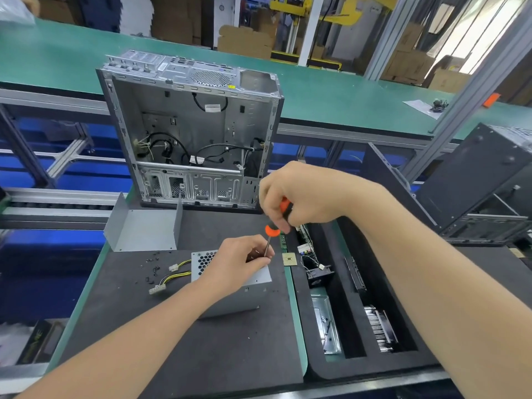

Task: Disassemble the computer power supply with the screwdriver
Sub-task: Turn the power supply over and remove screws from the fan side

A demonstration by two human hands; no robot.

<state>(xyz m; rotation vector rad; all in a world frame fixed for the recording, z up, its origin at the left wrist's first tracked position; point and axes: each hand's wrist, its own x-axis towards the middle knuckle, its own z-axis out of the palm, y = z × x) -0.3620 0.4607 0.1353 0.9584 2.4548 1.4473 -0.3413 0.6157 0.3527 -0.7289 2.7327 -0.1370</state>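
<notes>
The power supply (236,302), a plain grey metal box, lies flat on the mat (201,355), with a honeycomb vent at the 10 o'clock corner of its upper face. Yellow and black leads (177,275) with white plugs trail from it toward 9 o'clock. The screwdriver (272,230), with an orange-and-black handle and a thin steel shaft, stands tilted over the box's 1 o'clock corner. Its handle leans toward 1 o'clock and its tip points down at the upper face, though the contact is hidden. A bent grey sheet (144,228) at 11 o'clock, open side up, may be its removed cover.
</notes>
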